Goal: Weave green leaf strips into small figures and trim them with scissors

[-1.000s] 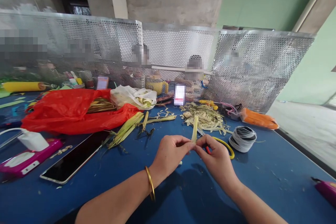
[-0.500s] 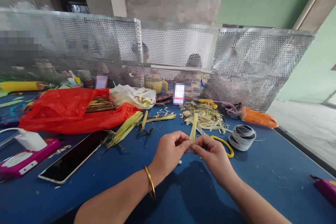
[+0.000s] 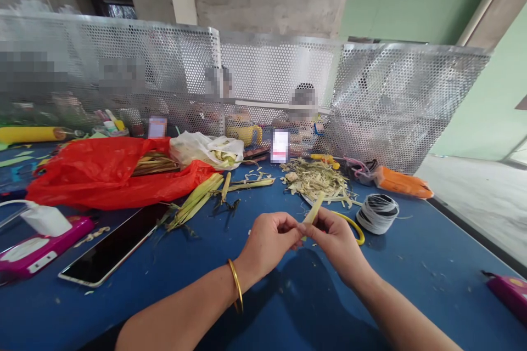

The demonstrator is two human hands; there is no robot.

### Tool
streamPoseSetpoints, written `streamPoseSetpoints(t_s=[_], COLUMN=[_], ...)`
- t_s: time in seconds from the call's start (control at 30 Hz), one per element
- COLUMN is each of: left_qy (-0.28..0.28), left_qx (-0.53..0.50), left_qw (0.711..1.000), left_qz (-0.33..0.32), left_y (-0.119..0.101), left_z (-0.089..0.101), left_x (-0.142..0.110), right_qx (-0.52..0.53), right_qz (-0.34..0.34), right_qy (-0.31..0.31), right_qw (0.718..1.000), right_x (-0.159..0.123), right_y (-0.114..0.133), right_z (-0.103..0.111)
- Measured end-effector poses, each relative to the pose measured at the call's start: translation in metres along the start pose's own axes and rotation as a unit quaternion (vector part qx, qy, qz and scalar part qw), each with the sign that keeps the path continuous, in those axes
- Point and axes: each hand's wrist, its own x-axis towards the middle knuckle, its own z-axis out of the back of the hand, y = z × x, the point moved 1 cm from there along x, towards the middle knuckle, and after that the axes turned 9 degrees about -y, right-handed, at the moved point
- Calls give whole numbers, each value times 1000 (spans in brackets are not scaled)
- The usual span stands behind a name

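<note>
Between my hands is a pale yellow-green strip of corn husk [image 3: 315, 208], its free end slanting up to the right. My left hand [image 3: 274, 237], with a gold bangle on the wrist, pinches the strip's lower end. The thumb and fingers of my right hand [image 3: 335, 236] close on it from the other side, with the fingertips of both hands meeting. Just behind the right hand lie scissors with a yellow handle [image 3: 357, 230], partly hidden. A pile of husk scraps [image 3: 319, 180] sits beyond the hands, and a spool of white string [image 3: 377, 214] stands to the right.
Left of my hands are husk leaves [image 3: 195, 203], a red plastic bag [image 3: 94, 175], a white bag [image 3: 206, 148], a phone [image 3: 117, 247] and a purple power strip [image 3: 45, 249]. An orange packet [image 3: 403, 182] lies right. A perforated metal screen [image 3: 280, 71] borders the back, with people behind it.
The husk strip has tipped from nearly upright to leaning right. My right hand's fingers have shifted up behind it, while both hands stay together in about the same place.
</note>
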Motion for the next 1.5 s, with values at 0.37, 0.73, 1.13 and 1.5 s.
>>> streamPoseSetpoints(t_s=[0.37, 0.73, 1.13, 1.5], left_qy=[4, 13, -7, -24], left_qx=[-118, -213, -156, -10], left_qw=[989, 964, 983, 999], left_qz=[91, 162, 91, -38], left_y=[-7, -9, -8, -4], left_z=[6, 6, 2, 2], left_x=[3, 2, 0, 0], right_qx=[-5, -276, -221, -96], right_qz=[48, 429, 269, 105], right_qy=[-67, -47, -54, -68], right_qw=[997, 859, 936, 988], right_x=[0, -10, -6, -5], right_y=[1, 15, 12, 6], right_z=[7, 8, 5, 1])
